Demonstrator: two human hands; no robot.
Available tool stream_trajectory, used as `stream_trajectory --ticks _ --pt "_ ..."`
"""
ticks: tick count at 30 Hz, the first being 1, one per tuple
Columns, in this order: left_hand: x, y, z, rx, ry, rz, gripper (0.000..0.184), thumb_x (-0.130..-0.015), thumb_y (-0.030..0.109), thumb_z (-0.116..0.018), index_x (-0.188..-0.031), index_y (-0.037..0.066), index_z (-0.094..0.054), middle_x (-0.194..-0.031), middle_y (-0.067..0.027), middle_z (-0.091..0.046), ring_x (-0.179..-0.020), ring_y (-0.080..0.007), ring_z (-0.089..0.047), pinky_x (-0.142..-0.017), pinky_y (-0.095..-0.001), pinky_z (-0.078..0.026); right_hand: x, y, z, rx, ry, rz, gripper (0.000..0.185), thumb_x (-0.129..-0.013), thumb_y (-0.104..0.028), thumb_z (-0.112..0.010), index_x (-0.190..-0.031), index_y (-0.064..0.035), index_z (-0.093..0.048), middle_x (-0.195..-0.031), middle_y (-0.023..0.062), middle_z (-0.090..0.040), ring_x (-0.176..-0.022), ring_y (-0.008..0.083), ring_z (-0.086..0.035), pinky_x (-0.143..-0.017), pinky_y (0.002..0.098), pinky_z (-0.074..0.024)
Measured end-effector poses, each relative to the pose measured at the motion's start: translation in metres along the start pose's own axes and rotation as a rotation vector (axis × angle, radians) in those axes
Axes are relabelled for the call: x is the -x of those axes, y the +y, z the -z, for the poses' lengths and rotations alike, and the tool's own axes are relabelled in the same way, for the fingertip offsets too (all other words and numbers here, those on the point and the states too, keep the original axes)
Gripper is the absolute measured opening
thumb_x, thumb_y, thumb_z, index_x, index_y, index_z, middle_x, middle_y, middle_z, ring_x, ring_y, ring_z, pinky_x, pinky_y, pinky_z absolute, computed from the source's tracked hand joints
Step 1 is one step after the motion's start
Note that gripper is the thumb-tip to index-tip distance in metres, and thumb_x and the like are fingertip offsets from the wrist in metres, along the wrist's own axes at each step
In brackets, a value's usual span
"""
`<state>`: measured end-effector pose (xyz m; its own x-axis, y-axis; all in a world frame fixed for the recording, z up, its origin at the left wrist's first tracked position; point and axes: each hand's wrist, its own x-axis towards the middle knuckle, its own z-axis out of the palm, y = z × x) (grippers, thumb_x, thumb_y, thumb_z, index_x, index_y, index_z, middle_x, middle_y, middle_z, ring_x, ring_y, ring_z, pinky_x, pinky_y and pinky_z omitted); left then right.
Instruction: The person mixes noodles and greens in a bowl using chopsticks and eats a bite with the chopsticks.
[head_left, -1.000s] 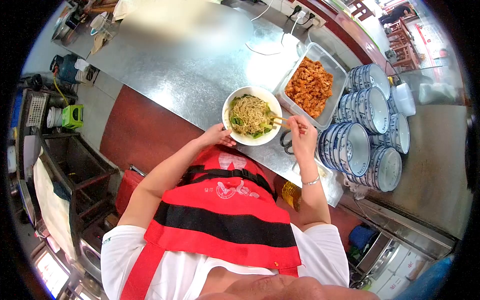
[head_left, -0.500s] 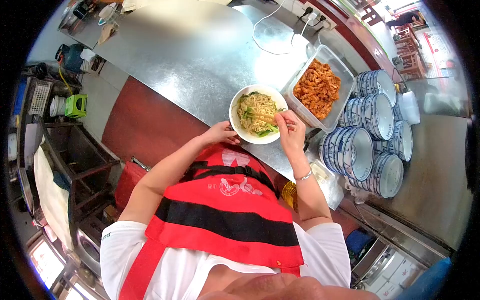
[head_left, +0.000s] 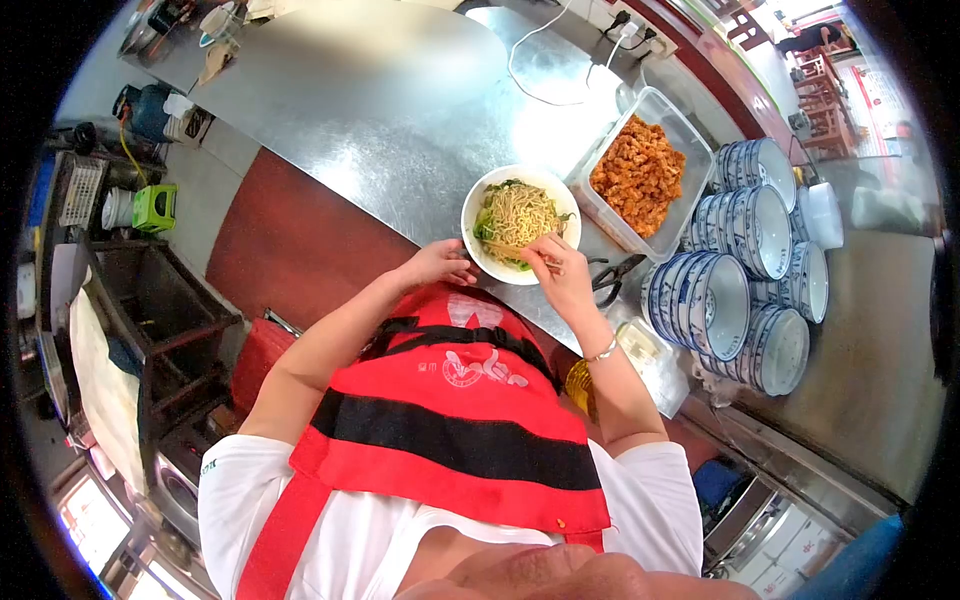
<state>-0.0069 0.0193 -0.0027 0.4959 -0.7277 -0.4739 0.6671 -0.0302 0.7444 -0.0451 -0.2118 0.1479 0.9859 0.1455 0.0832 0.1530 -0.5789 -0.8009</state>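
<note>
A white bowl (head_left: 471, 213) of noodles (head_left: 519, 214) and green leaves sits at the front edge of the metal counter. My left hand (head_left: 441, 264) rests against the bowl's lower left rim, its fingers bent around the edge. Over the lower right rim, my right hand (head_left: 558, 272) pinches wooden chopsticks (head_left: 502, 246), whose far ends reach into the noodles at the left. A clear plastic box (head_left: 596, 214) of reddish-brown chopped food (head_left: 640, 176) stands just right of the bowl. Black-handled scissors (head_left: 612, 279) lie beside my right hand.
Stacks of blue-and-white bowls (head_left: 712, 305) stand at the right of the counter (head_left: 380, 150). A white cable (head_left: 520, 88) runs along the back to a wall socket. A dark metal rack (head_left: 160, 300) is at the left, and a green box (head_left: 154, 207) stands behind it.
The chopsticks and my right hand have moved left and down across the bowl, from its right side to its lower part. More of the scissors shows. My left hand stays at the rim.
</note>
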Motion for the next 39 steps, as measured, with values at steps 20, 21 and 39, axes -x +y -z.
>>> stream_trajectory --ticks 20,21,39 --pt "0.048 -0.014 0.037 -0.021 0.286 0.033 0.053 -0.089 0.012 -0.051 -0.132 -0.006 -0.028 -0.110 -0.0206 -0.057 -0.094 -0.0256 -0.061 -0.080 -0.0337 -0.050 0.006 -0.002 0.006 -0.050 -0.014 -0.044 0.010 -0.080 -0.010 -0.063 -0.079 0.0000 -0.059 -0.073 0.0123 -0.056 -0.061 0.0256 -0.057 -0.055 0.0303 -0.0446" --pt "0.051 -0.015 0.039 -0.026 0.286 0.032 0.053 -0.089 0.012 -0.051 -0.132 -0.006 -0.028 -0.110 -0.0206 -0.057 -0.094 -0.0256 -0.061 -0.080 -0.0337 -0.050 0.004 -0.003 0.004 0.046 -0.035 -0.028 0.010 -0.080 -0.009 -0.063 -0.079 0.0001 -0.058 -0.073 0.0124 -0.056 -0.061 0.0250 -0.056 -0.054 0.0299 -0.0442" --pt "0.052 -0.029 0.054 -0.101 0.417 -0.006 0.036 -0.089 0.014 -0.051 -0.120 -0.004 -0.044 -0.105 -0.0167 -0.060 -0.088 -0.0214 -0.062 -0.075 -0.0294 -0.050 -0.047 0.020 -0.008 0.073 0.241 0.055 0.010 -0.082 -0.010 -0.060 -0.082 0.0002 -0.058 -0.073 0.0128 -0.056 -0.059 0.0264 -0.055 -0.056 0.0304 -0.0434"
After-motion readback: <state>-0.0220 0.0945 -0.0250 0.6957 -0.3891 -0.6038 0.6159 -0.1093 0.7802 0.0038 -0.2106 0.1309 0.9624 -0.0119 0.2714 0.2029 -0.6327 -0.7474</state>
